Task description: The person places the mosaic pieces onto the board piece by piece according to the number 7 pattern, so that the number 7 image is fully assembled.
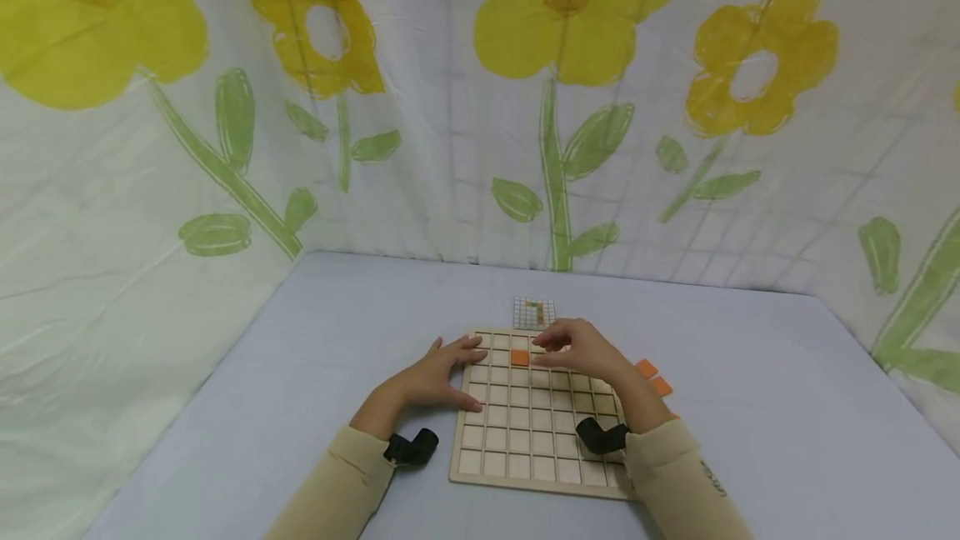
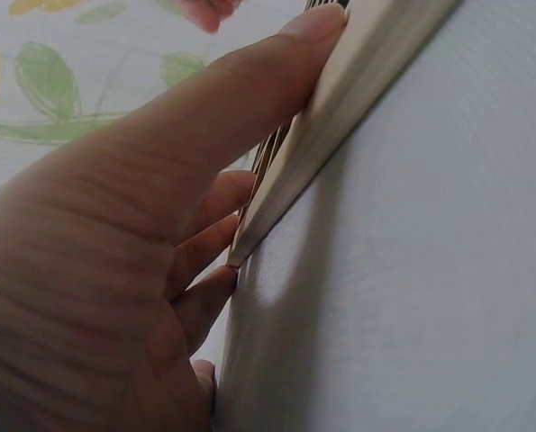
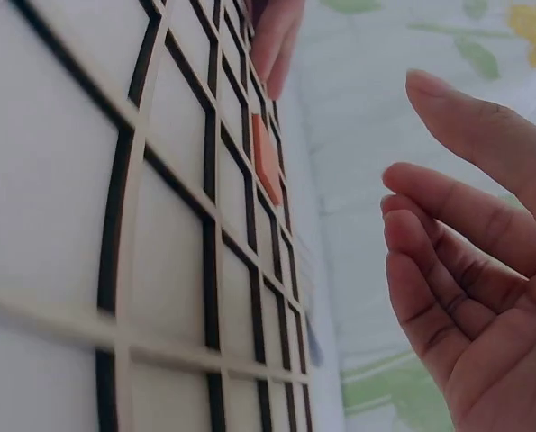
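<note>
A wooden grid board (image 1: 495, 440) lies flat on the table. One orange square tile (image 1: 520, 357) sits in a cell of its second row from the back, seen edge-on as an orange piece (image 3: 266, 160) in the right wrist view. My left hand (image 1: 431, 377) rests on the board's left edge, thumb and fingers spread over the rim; the left wrist view has the thumb on the wooden border (image 2: 340, 99). Just right of the tile, my right hand (image 1: 585, 350) hovers above the board. Its thumb and bent fingers stand apart with nothing between them.
Behind the board lies a small card (image 1: 534, 313) printed with a coloured grid pattern. Several loose orange tiles (image 1: 661, 386) lie to the right of the board, partly hidden by the right forearm. A white flower-printed curtain (image 1: 420, 148) hangs behind the table.
</note>
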{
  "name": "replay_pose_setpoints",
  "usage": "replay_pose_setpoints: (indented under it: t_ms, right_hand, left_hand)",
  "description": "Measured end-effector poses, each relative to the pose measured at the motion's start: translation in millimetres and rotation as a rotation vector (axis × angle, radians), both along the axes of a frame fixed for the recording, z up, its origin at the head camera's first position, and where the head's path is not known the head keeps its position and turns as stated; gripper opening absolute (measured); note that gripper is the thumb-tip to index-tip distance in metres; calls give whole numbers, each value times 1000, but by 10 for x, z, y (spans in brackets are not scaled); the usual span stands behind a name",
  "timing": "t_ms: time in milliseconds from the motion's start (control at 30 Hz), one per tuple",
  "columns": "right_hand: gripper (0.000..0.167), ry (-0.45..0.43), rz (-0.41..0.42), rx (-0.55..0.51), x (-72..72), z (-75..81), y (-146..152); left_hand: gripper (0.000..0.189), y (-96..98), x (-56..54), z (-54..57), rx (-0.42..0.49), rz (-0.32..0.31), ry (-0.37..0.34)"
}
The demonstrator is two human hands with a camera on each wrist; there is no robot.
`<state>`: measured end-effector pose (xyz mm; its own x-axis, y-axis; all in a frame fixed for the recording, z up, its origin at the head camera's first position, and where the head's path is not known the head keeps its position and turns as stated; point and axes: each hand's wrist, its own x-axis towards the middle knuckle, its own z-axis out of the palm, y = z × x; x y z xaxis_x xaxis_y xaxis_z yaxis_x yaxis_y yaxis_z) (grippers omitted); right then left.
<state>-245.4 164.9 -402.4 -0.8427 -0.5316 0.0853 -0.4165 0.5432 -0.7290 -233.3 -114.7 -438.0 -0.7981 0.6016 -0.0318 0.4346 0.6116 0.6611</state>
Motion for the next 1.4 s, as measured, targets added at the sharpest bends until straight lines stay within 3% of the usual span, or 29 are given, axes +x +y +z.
replay_pose_setpoints:
  t_ms: [267, 500, 933, 1100, 1400]
  right_hand:
    - [40, 42, 20, 44, 137, 112, 253]
    - [40, 48, 13, 76, 236, 108, 460]
    - [33, 133, -89, 74, 600, 161, 879]
    - [29, 173, -89, 73, 658, 199, 972]
    - [33, 151, -133, 110, 724, 175, 1082]
  left_hand:
    - [82, -4, -19, 3, -4, 2, 10]
    - [81, -1, 3, 1, -14, 7, -7]
    - [81, 17, 42, -12, -20, 14, -10]
    - [81, 7, 32, -11, -21, 12, 1]
    - [81, 7, 8, -18, -19, 17, 6]
